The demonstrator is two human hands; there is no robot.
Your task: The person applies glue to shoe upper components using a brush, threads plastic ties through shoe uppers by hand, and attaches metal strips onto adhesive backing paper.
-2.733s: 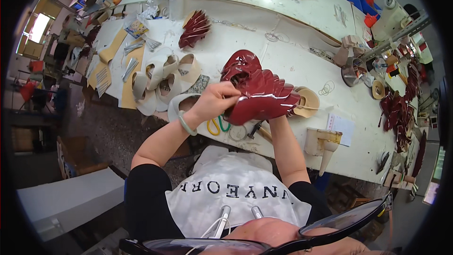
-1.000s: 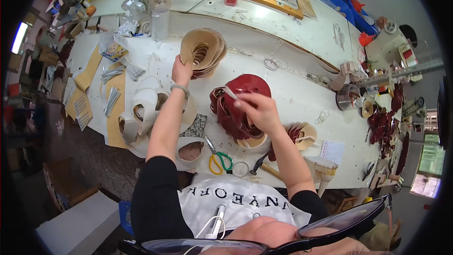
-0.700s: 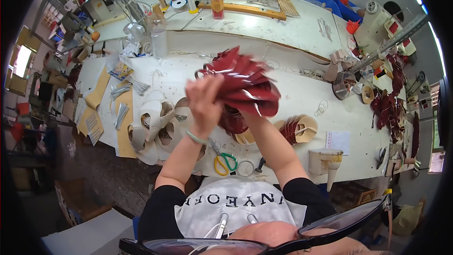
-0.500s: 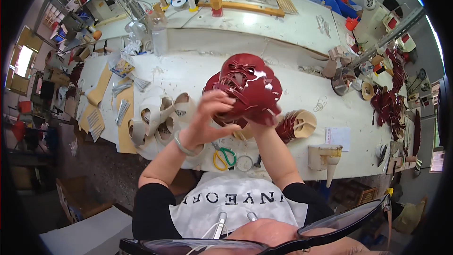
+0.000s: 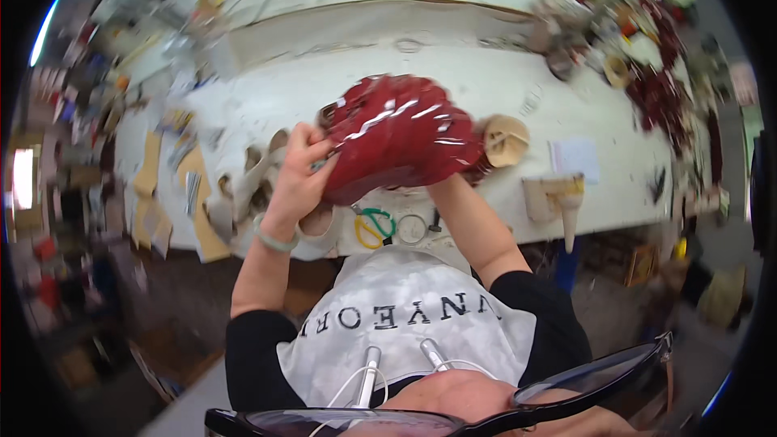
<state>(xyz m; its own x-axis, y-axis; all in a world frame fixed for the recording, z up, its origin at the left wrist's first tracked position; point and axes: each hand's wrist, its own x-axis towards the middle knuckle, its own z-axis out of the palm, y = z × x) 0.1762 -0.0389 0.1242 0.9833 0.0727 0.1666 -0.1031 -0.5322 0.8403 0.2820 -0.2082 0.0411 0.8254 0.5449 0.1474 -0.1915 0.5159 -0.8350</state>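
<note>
Lifting glossy red leather pieces (image 5: 396,133) over the bench (image 5: 518,89).
Left hand (image 5: 299,174) is clamped on the floppy, slippery edge; right hand is hidden, grip untellable.

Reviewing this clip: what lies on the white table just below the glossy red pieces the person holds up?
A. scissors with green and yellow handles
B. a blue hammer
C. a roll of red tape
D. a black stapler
A: scissors with green and yellow handles lie near the table edge, under the red pieces that the left hand grips.
</note>
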